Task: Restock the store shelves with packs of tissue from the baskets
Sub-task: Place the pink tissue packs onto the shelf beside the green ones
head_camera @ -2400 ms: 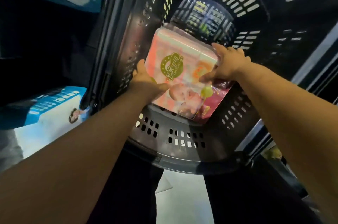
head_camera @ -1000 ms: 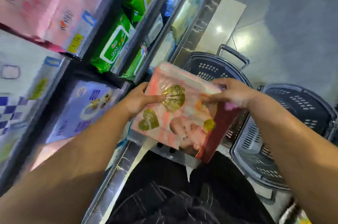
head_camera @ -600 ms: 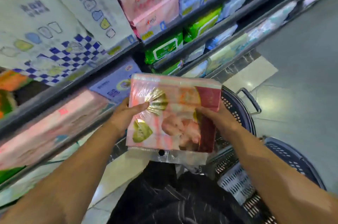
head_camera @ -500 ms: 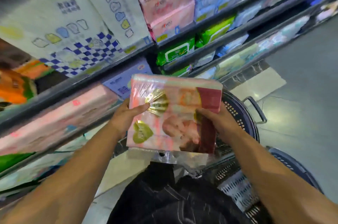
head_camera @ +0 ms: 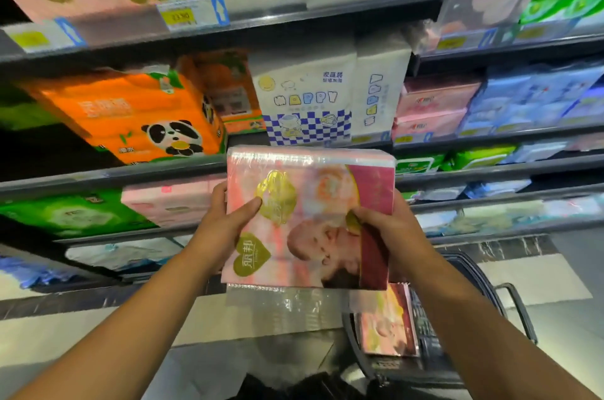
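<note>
Gripped the pink tissue pack (head_camera: 307,219) by its sides with left hand (head_camera: 225,223) and right hand (head_camera: 389,229), thumbs over its front. Held it before the shelves (head_camera: 294,17), with the basket (head_camera: 523,314) lower down.

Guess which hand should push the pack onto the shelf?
Probably the left hand: both hands grip the pack, but the left is beside the shelved pink packs; the right hand is farther off.

Dim, motion-blurred, fisheye-warped edges
</note>
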The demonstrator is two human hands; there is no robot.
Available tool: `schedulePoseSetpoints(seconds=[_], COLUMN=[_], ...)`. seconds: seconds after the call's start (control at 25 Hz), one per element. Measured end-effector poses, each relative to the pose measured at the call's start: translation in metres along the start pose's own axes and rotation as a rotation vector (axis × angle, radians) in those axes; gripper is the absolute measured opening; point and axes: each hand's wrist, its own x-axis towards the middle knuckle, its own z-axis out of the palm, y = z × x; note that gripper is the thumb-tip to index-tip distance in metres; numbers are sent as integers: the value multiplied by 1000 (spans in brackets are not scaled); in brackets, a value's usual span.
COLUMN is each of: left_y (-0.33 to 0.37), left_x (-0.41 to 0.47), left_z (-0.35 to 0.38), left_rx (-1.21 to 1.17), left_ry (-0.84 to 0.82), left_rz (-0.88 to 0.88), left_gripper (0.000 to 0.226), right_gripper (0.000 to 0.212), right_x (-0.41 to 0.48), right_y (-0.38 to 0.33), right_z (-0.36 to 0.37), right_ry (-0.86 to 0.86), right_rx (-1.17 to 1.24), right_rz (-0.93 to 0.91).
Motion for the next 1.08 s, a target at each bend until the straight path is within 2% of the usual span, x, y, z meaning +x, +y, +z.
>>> schedulePoseSetpoints(seconds=[0.08,0.32,0.44,0.56,0.68,0.84,1.08], left_y=[10,52,77,102,129,161,211], left_x=[-7,-28,-38,-50,-57,-64,-64], left_z=[-22,-91,-123,-160,-198,-246,-306], left_rx=[-36,-98,-116,-131,-147,-146,-69], left_ry=[8,-4,-7,2,39,96,167], left_rz=[44,176,233,268,327,413,496], left_gripper=[62,68,55,46,42,50,43], right_gripper=[59,51,47,52,54,56,61], right_x=[-5,-35,-48,-58,-63,-67,-47], right_y=[-15,-57,-75,-92,-112,-138,-171], right_z=[26,103,139,181,225,283,363], right_ry=[17,-30,-45,-36,-19,-50,-81], right_rx=[-37,-85,-66,-83,-86,-86,-93], right_rz=[-21,-168,-217,-257,-309,-361,-454])
